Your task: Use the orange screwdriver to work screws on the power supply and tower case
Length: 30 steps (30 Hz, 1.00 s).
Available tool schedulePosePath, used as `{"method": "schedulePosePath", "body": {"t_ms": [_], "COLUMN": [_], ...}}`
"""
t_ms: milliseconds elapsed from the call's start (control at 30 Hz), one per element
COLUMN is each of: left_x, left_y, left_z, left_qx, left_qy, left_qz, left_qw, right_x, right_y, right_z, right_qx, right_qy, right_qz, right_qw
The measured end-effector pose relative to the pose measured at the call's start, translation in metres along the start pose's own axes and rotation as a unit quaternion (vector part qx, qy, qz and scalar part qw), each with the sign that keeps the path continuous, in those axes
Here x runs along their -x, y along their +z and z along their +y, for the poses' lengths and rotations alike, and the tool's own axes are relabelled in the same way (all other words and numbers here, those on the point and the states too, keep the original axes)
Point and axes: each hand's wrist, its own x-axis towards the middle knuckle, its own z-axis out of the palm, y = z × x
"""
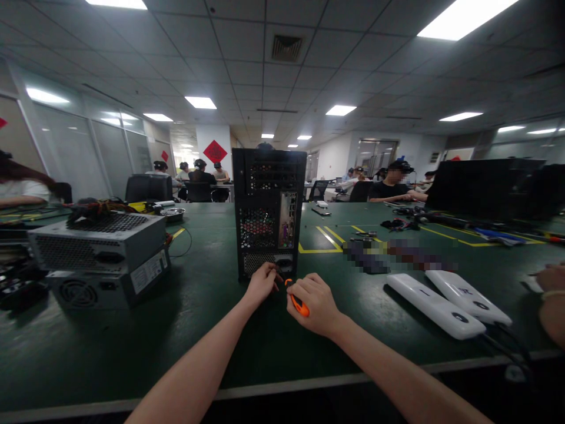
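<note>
- The computer tower case (pixel 269 212) stands upright at the middle of the green table (pixel 194 341), its long axis vertical, its rear panel turned toward the wearer.
- On that rear panel, the metal port plate (pixel 288 221) runs upright near the right edge; the perforated power-supply face (pixel 260 261) lies across the bottom.
- The right hand (pixel 314 303) has its fingers curled closed around an orange-handled tool (pixel 301 307), just in front of the case's lower right corner.
- The tool's long axis slants away from the wearer and slightly left, the orange butt nearer the wearer, the far end toward the case's base; the tip is too small to make out.
- The left hand (pixel 263 281) is at the bottom of the rear panel, fingers bent; whether they grip anything cannot be told.
- Through the case's mesh, reddish and pale parts show dimly inside.
- A round metal dish (pixel 173 217) sits toward the left, behind two stacked power supply units (pixel 101 253); its contents cannot be made out.
- Dark cables (pixel 99 209) lie heaped on the upper unit.
- At right, two white oblong devices (pixel 435 306) lie side by side, near another person's hand (pixel 552 280).
</note>
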Motion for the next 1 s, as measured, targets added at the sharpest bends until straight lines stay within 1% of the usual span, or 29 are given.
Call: {"method": "schedulePosePath", "body": {"t_ms": [167, 333, 433, 567, 700, 867, 1000], "left_x": [0.001, 0.001, 0.0, 0.001, 0.001, -0.002, -0.003], "left_y": [0.0, 0.001, 0.002, 0.002, 0.002, 0.003, 0.003], "left_z": [0.0, 0.0, 0.0, 0.001, 0.002, -0.002, -0.003], "left_qx": [0.004, 0.0, -0.009, -0.014, -0.015, -0.026, -0.032], "left_qy": [0.004, -0.016, -0.023, -0.031, -0.027, -0.047, -0.043], "left_qz": [0.002, 0.006, 0.014, 0.016, 0.026, 0.028, 0.029], "left_qw": [1.0, 1.0, 1.0, 0.999, 0.999, 0.998, 0.998], "right_x": [-0.001, -0.001, -0.002, -0.003, -0.001, 0.0, 0.001], "right_y": [0.0, -0.001, -0.001, 0.001, 0.004, 0.006, 0.006], "right_z": [-0.005, -0.017, -0.023, -0.025, -0.022, -0.013, -0.008], "right_qx": [0.052, 0.117, 0.136, 0.124, 0.094, 0.027, -0.011], "right_qy": [-0.033, -0.085, -0.079, -0.054, -0.021, 0.045, 0.085], "right_qz": [-0.04, -0.094, -0.113, -0.118, -0.088, -0.014, 0.042], "right_qw": [0.997, 0.985, 0.981, 0.984, 0.991, 0.999, 0.995]}}
